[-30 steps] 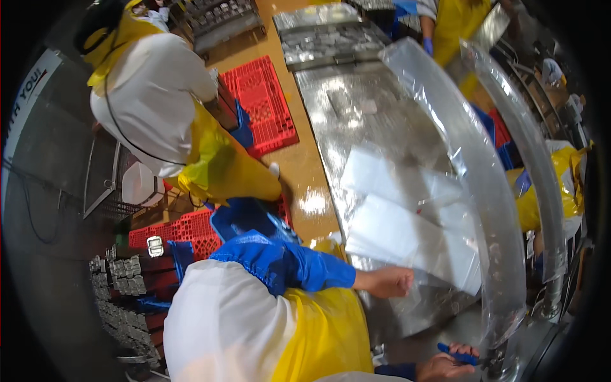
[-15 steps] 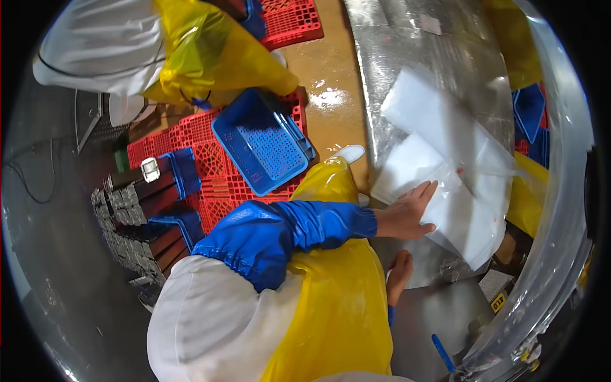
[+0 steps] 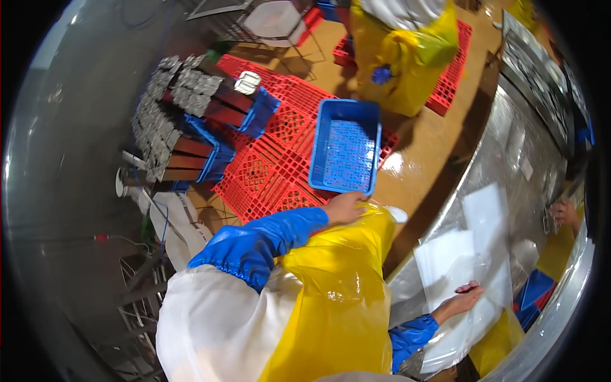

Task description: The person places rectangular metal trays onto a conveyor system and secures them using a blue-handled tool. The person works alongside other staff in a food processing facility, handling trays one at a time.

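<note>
My left hand [image 3: 347,207], in a blue sleeve, is at the near rim of a blue perforated crate [image 3: 347,153]. Its fingers are curled at the crate's near right corner and partly hidden. The crate has nothing inside and rests on red pallets [image 3: 280,162]. My right hand [image 3: 457,302] is over white plastic sheets [image 3: 449,261] on a metal table [image 3: 474,172]. Its fingers are drawn together around something small and dark that I cannot make out. The sheets lie overlapped, one long strip reaching toward the far side.
Blue crates [image 3: 219,159] filled with stacked silvery packs [image 3: 159,137] stand at the left. A person in a yellow apron [image 3: 404,67] stands ahead. Another person's hand [image 3: 565,213] is across the table. A curved clear plastic edge [image 3: 560,296] borders the right.
My left hand has left the white sheets and moved left to the blue crate. My right hand has come forward onto the sheets. The view has swung left.
</note>
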`<state>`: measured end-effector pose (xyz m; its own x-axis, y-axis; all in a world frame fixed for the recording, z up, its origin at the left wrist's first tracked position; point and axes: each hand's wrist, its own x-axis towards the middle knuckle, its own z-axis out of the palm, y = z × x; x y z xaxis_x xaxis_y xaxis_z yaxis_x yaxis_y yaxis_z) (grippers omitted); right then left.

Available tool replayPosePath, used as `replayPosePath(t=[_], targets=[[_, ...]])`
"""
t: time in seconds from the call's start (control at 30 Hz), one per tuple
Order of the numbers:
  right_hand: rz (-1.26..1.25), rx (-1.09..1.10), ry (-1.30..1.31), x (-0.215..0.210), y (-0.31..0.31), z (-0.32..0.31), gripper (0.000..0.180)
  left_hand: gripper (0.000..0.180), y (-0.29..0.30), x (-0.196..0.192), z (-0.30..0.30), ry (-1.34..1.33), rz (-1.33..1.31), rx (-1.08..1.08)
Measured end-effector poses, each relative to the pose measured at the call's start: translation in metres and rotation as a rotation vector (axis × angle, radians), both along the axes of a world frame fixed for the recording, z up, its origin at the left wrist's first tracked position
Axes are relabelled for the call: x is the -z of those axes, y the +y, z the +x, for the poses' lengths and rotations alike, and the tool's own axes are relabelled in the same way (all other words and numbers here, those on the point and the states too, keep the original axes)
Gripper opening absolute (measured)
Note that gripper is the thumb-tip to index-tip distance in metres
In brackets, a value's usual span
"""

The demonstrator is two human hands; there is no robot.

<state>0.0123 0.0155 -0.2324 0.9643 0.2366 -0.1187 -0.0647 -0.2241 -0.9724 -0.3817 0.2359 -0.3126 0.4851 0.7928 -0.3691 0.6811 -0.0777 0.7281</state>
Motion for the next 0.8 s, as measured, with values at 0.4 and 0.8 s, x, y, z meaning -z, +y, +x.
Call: replayPosePath(t=[0.4,0.8], targets=[[0.309,-0.388,0.094,-0.070,0.145,-0.085,0.049,0.061,-0.297,0.044,-0.362,0.666,-0.550,-0.622],[-0.126,-1.083,0.405,0.068,0.145,-0.290,0.045,0.026,-0.327,-0.006,-0.449,0.269,-0.056,-1.195]])
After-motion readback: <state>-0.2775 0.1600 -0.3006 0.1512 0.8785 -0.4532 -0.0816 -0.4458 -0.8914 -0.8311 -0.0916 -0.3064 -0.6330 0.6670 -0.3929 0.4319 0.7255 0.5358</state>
